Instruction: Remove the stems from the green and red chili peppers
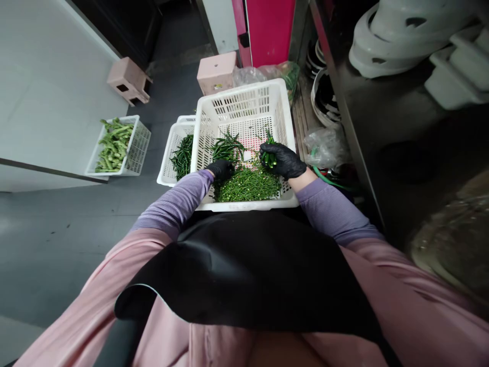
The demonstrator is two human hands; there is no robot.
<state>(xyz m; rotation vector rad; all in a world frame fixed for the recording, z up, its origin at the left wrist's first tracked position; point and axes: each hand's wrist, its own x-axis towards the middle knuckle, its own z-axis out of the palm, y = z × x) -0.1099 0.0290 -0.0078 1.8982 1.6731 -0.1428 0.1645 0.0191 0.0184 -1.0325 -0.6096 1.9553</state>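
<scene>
A large white slotted crate [244, 206] sits in front of me, tilted slightly in view. My right hand [284, 159], in a black glove, is closed around a bunch of long green chili peppers [269, 155] over the crate's right side. At the left side my gloved left hand [222, 169] has its fingers curled; whatever is in them, if anything, is hidden. Just beyond it lies a small heap of dark green chili peppers [226, 147]. A pile of thin green stems [248, 184] covers the near end of the crate, below both hands.
Left of the crate stands a smaller white basket [167, 168] with dark green peppers. Another basket [139, 145] of pale green vegetables is by the wall. Two pink stools [128, 81] and plastic bags [328, 148] are around. A metal shelf [353, 112] borders the right.
</scene>
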